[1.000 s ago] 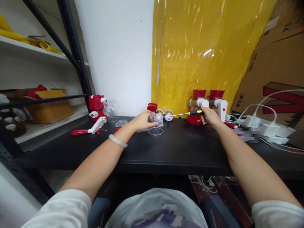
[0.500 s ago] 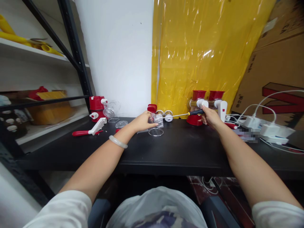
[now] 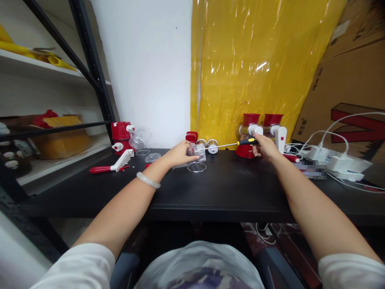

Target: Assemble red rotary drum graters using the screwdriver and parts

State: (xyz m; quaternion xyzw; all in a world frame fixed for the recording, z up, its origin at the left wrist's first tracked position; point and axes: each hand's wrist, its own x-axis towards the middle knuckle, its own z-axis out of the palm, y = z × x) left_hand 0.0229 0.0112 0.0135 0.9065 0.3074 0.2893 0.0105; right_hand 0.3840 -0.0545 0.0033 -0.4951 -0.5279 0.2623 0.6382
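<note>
My right hand [image 3: 264,147] is closed round the black and yellow handle of a screwdriver [image 3: 230,145], whose long shaft points left. The tip reaches a clear plastic part [image 3: 199,151], which my left hand [image 3: 181,154] grips from the left side. I cannot make out exactly where the tip touches. Below that part a clear round ring [image 3: 197,167] rests on the black table [image 3: 216,188]. Just behind are two small metal-rimmed drums [image 3: 212,146] and a red piece [image 3: 191,137].
Two red and white rotary graters [image 3: 251,119] stand behind my right hand. Stacked red grater bodies [image 3: 122,131], a white crank with a red handle [image 3: 113,165] and clear discs [image 3: 152,157] lie left. White chargers and cables [image 3: 341,163] are at right.
The screwdriver handle has turned, so its yellow patch now faces me. Both hands keep nearly the same place, and the whole view has shifted slightly.
</note>
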